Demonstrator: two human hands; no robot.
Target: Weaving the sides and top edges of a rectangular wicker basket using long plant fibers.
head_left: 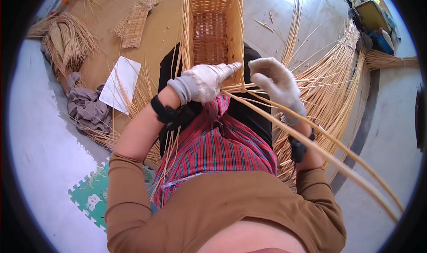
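A rectangular wicker basket (pixel 235 30) rests in front of my lap, with its open top facing up and its near end toward me. My left hand (pixel 207 80), in a whitish glove, is closed over the near rim, its index finger stretched toward the right corner. Two long canes (pixel 302 138) run from that corner out to the lower right. Just right of the corner, my gloved right hand (pixel 279 82) is raised with thumb and fingers apart. Several thin strands pass beside and behind it; none is visibly gripped.
A large bundle of loose canes (pixel 327 90) spreads on the floor at right. On the left lie another bundle (pixel 69 37), a small woven panel (pixel 134 26), a white sheet (pixel 121 85), a grey cloth (pixel 89 106) and a green foam mat (pixel 84 197). A red checked cloth (pixel 222 142) covers my lap.
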